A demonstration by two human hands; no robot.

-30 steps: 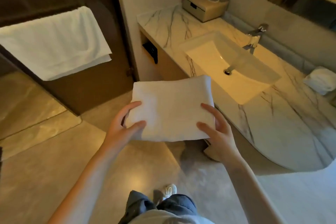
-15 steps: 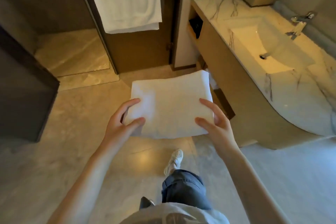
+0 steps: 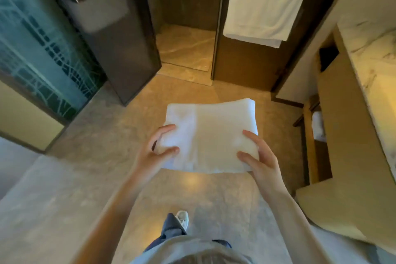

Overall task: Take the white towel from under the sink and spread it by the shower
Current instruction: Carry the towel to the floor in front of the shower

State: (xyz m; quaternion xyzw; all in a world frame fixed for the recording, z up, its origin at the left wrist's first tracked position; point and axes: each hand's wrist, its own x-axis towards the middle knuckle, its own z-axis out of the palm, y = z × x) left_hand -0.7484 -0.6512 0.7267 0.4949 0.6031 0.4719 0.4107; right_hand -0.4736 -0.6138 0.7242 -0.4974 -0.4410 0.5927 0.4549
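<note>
- The person is holding the folded white towel flat in front of the body, above the stone floor and clear of it.
- The left hand is gripping the towel's left edge. Its thumb and forefinger are lying on top, and the other fingers are hidden underneath.
- The right hand is gripping the near right corner in the same way, with thumb and forefinger pressing on the top face.
- The towel is staying folded in a thick rectangle, with its far edge sagging slightly and a faint crease running from near to far, left of its middle.
- Far beyond the towel, a dark-walled stall with a pale marble floor is standing open.
- Just right of that opening, a second white towel is hanging on a dark panel, doubled over its rail.
- At the far left, a patterned glass panel is showing teal.
- Along the right, the marble vanity top is running from near to far above a wooden cabinet. In the open shelf beneath it, something white is lying, too blurred to identify.
- Near the bottom edge, a light shoe is stepping forward below a dark trouser leg.
</note>
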